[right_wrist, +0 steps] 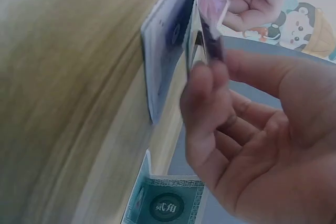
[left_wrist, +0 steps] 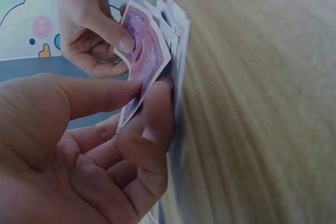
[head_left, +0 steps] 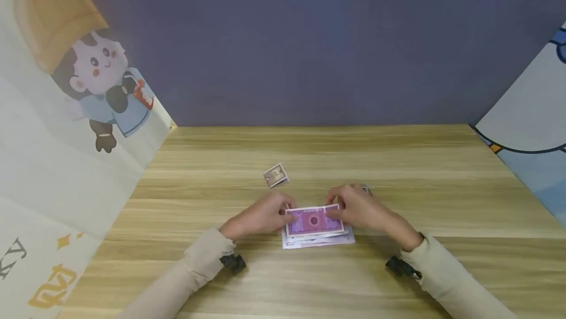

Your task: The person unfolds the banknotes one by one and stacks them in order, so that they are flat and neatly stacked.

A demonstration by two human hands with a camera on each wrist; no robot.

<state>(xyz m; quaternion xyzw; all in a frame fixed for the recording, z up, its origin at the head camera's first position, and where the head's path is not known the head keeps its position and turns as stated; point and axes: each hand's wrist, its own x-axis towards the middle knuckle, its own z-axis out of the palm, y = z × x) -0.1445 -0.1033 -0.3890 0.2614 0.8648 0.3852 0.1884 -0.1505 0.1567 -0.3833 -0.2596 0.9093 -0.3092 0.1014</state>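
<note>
Both hands hold a purple-pink banknote [head_left: 314,220] by its two ends, over a small stack of other banknotes [head_left: 318,245] on the table. At the left end, the thumb and fingers of my left hand [head_left: 266,213] pinch the note. My right hand [head_left: 360,207] pinches the opposite end between thumb and fingers. The note bows a little between the hands in the left wrist view. Beneath it, the stacked notes [right_wrist: 168,40] lie close to the wood in the right wrist view.
A folded brown banknote [head_left: 275,175] sits on the wooden table [head_left: 212,161] beyond the left hand. Past the right hand stands a folded green banknote [right_wrist: 167,207], mostly hidden in the head view. A dark panel [head_left: 309,48] rises at the table's back; printed walls flank both sides.
</note>
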